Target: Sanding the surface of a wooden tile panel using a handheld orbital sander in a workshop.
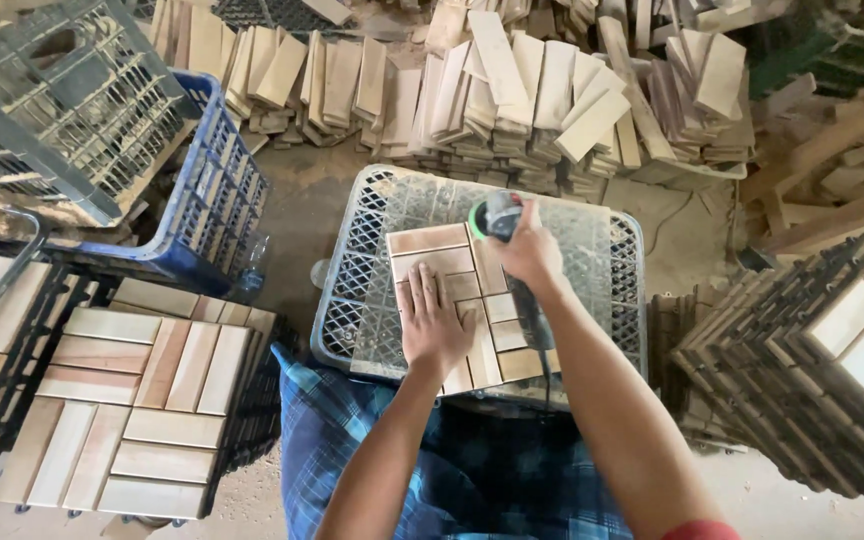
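Note:
A square wooden slat tile [452, 262] lies on an upturned grey plastic crate [372, 220] in front of me. My left hand [433, 322] presses flat on the tile's middle, fingers spread. My right hand [529, 250] grips a handheld power sander [500, 213] with a green pad, resting on the tile's far right corner. Its cord runs down along my right forearm.
Finished slat tiles [132, 400] are stacked at my left, more tiles [832, 350] lean in a stack at right. A blue crate [212, 200] and a grey crate [62, 100] sit far left. Piles of loose wooden slats [512, 90] fill the back.

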